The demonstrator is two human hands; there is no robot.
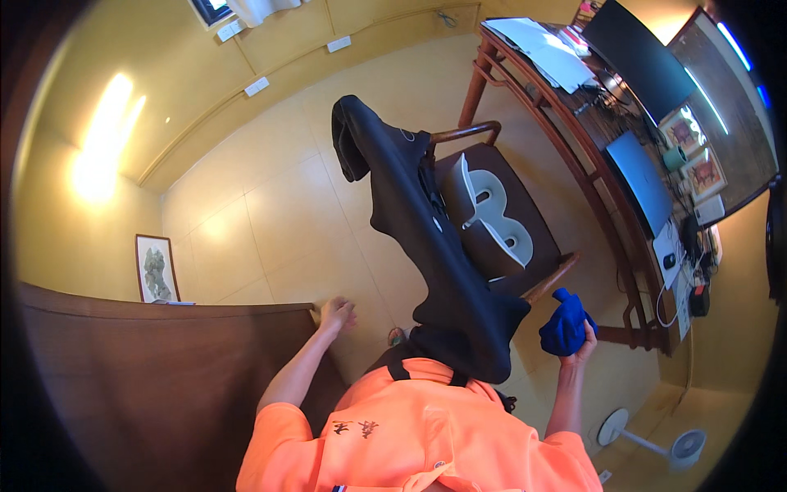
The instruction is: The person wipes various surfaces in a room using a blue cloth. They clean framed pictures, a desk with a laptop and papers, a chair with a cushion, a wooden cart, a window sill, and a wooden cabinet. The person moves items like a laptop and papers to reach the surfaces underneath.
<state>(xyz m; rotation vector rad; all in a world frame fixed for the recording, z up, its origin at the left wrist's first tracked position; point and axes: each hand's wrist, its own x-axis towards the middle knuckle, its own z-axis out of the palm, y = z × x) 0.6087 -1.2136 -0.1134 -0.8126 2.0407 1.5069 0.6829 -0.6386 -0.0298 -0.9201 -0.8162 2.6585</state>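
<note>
A bunched royal-blue cloth [564,325] is gripped in my right hand [582,348], off to the right beside the chair. One short end of the cloth sticks up at the top. My left hand [337,315] hangs by the corner of a brown wooden furniture top [164,344], fingers loosely bent with nothing visible in them. Between my hands, close to my waist, a black padded-looking piece [426,238] stretches up and away; its kind I cannot make out. It covers part of a wooden armchair [533,189].
On the chair seat rests a pale two-lobed container [496,217]. A long wooden desk [574,139] at the right carries papers [545,53], a monitor [639,57], a laptop [639,180] and cables. A framed picture [156,269] stands at left, a white fan [687,448] at lower right.
</note>
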